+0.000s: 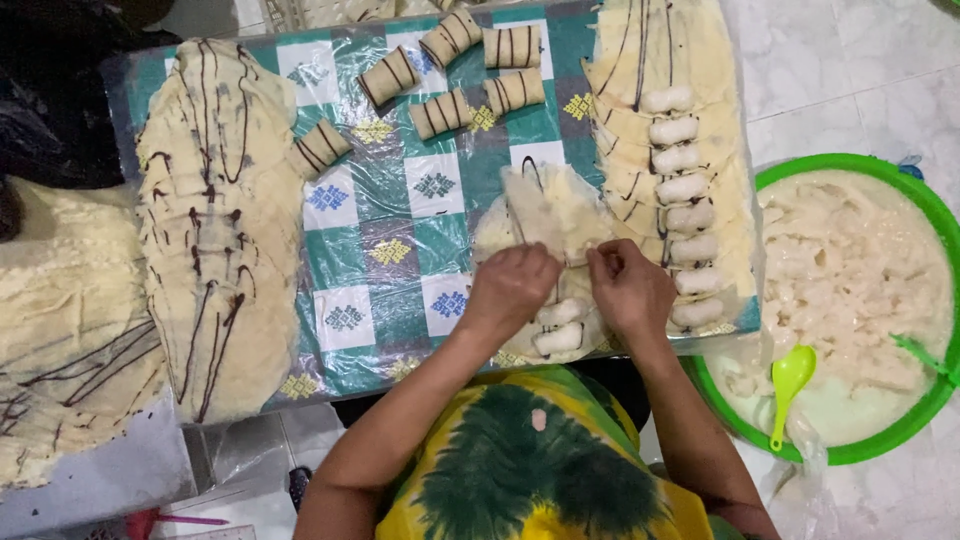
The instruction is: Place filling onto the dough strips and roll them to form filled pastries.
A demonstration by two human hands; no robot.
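Two hands, left [512, 285] and right [628, 290], grip one wrapper [545, 205]; six rolls [440, 112] beyond

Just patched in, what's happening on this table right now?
A person is working a thin pale wrapper on a plastic-covered checked tablecloth. The left hand and right hand pinch its near edge, with two white filling pieces just beneath them. Finished chocolate-striped rolls lie at the far side. A row of white pieces sits on stacked wrappers to the right, beside a green basin of pale filling with a green spoon.
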